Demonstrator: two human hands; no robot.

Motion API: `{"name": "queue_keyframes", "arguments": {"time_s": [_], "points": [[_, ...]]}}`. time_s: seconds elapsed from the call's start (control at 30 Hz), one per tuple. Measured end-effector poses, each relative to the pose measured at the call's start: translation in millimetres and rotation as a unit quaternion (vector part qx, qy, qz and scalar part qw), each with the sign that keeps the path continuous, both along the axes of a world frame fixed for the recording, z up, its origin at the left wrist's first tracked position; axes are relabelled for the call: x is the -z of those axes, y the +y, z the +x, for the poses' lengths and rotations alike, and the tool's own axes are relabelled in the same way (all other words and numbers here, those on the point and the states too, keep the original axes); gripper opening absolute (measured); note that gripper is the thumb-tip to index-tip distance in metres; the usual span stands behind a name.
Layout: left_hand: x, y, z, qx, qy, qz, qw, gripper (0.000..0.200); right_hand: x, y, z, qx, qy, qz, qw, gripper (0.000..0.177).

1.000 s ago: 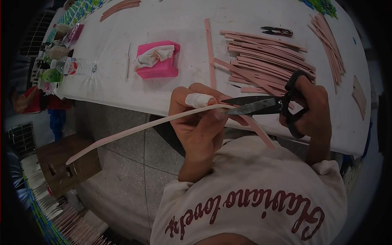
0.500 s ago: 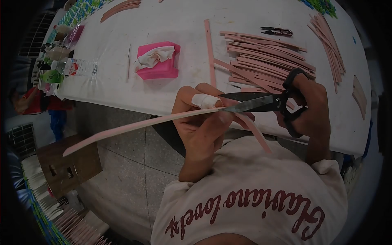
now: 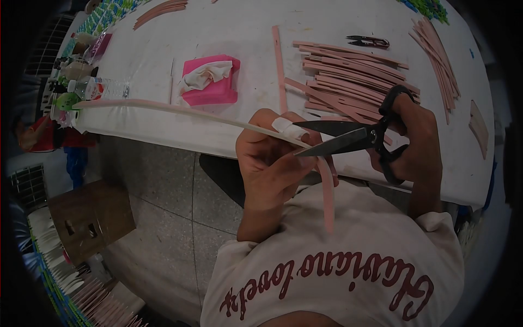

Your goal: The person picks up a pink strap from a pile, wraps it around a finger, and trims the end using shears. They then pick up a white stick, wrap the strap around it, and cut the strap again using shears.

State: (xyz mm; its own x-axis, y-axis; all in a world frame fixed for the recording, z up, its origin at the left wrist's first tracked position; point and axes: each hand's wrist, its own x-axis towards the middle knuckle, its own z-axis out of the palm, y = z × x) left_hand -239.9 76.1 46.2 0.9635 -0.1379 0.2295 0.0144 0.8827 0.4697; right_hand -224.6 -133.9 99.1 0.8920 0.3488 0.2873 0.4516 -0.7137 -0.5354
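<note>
My left hand [image 3: 275,161] pinches a long pink strip [image 3: 190,113] with a pale edge, folded at the fingers. One length reaches far out to the left, and a shorter end hangs down toward my shirt. White tape wraps one of the fingers. My right hand [image 3: 417,139] has its fingers in the black handles of a pair of scissors [image 3: 343,140]. The blades are parted, with their tips at the fold of the strip, right by my left fingertips.
Behind my hands, a pile of pink strips [image 3: 354,76] lies on the white table [image 3: 245,32]. Thread snips [image 3: 369,42] sit above it, with more strips [image 3: 438,65] at the right. A pink tissue box [image 3: 212,94] and a plastic bottle [image 3: 103,89] stand leftward. A brown stool [image 3: 92,215] is on the floor.
The strip's long left end has swung upward, and its short end now hangs straighter down. My left hand has turned and shifted slightly right. The scissors stay parted in nearly the same place.
</note>
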Motion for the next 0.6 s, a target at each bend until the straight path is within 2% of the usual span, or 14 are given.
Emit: {"name": "queue_keyframes", "arguments": {"time_s": [0.3, 0.6], "points": [[-4.0, -2.9, 2.9, 0.015, -0.011, -0.035, 0.999, 0.016, 2.6, -2.6, 0.7, -0.024, -0.017, -0.013, 0.999, 0.049], [-1.5, -0.1, 4.5, 0.029, -0.014, -0.038, 0.999, 0.017, 3.8, -1.8, 0.6, -0.025, -0.040, -0.020, 0.999, 0.049]]}}
